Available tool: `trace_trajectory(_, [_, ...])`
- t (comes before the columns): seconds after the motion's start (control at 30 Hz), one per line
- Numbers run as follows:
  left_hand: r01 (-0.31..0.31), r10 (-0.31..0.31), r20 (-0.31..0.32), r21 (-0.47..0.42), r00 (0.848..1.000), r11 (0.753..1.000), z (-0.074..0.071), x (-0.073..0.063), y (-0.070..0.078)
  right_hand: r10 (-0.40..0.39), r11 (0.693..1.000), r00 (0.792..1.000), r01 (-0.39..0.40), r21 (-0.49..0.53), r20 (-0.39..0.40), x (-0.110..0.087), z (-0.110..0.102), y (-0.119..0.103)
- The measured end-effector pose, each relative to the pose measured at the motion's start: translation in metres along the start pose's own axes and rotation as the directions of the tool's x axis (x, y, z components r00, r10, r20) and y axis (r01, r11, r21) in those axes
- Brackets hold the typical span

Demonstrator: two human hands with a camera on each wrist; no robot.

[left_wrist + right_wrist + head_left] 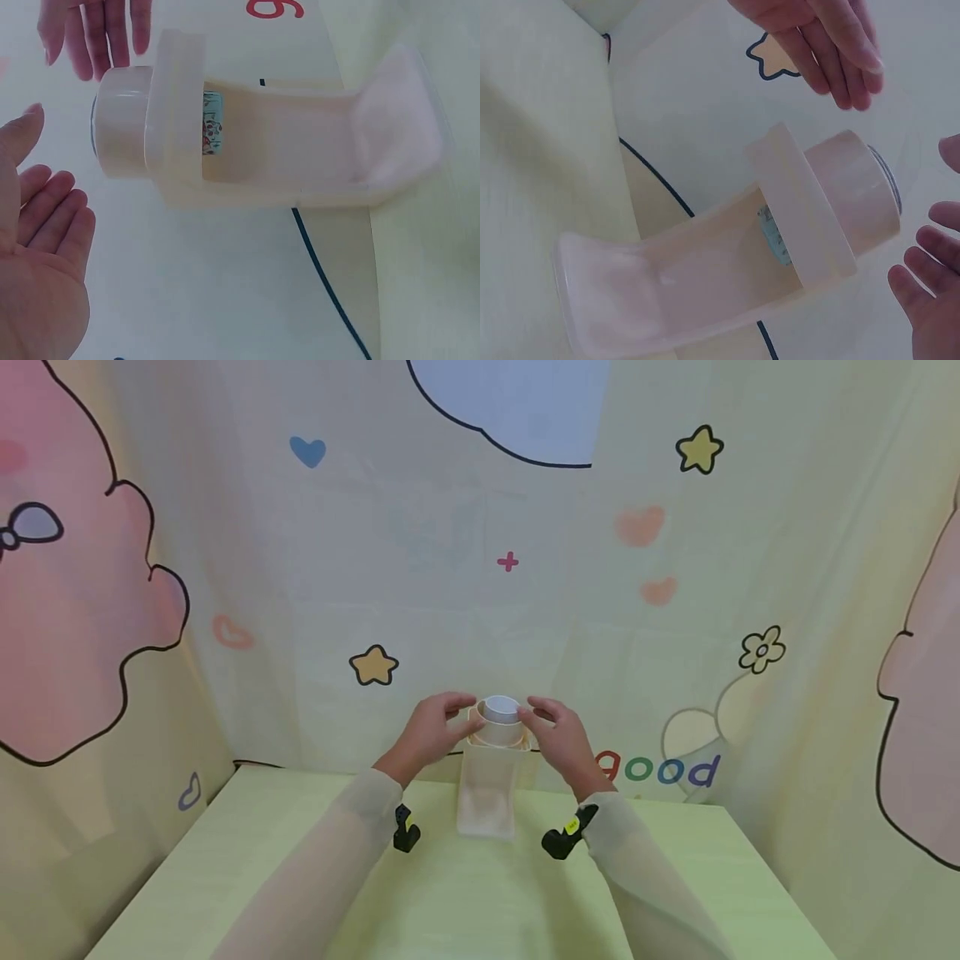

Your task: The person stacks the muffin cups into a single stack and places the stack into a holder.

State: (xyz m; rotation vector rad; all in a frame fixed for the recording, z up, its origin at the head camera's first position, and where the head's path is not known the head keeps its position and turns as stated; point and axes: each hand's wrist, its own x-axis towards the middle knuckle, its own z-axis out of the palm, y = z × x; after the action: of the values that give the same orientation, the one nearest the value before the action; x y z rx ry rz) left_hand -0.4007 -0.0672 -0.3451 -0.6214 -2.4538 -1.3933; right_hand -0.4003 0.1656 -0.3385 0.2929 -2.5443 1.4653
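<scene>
A pale pink plastic stand (487, 793) rises from the table on a flat foot, with a round collar (501, 735) on top. Inside the collar sits a white round cup-like piece (501, 706). Below the collar, a blue-green patterned end (213, 124) shows through the stand's open front; whether it belongs to the white piece, I cannot tell. My left hand (431, 731) is at the collar's left side, fingers extended. On the right side is my right hand (557, 739), its fingers also loosely extended. Both wrist views show gaps between the hands and the collar.
The pale green table (300, 860) runs under both forearms. Behind it hangs a printed cloth (420, 543) with stars, hearts and the word "good", close to the stand's back. Similar cloth hangs at both sides. Black devices (406, 829) are strapped at the wrists.
</scene>
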Motion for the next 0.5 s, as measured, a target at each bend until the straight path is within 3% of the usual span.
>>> trace_trajectory(0.13, [-0.046,0.044,0.018,0.068,0.999,0.997,-0.007,-0.01,-0.004,-0.013,0.997,1.0,0.012,-0.077,-0.019,-0.006,-0.012,0.007])
trace_trajectory(0.3, [-0.064,0.056,0.043,0.197,0.997,0.978,-0.017,-0.031,-0.009,-0.062,0.98,0.997,0.054,-0.19,-0.038,-0.02,-0.029,0.02])
trace_trajectory(0.5, [-0.116,0.104,0.055,0.338,0.993,0.934,-0.029,-0.056,-0.015,-0.166,0.918,0.986,0.143,-0.371,-0.031,-0.037,-0.051,0.029])
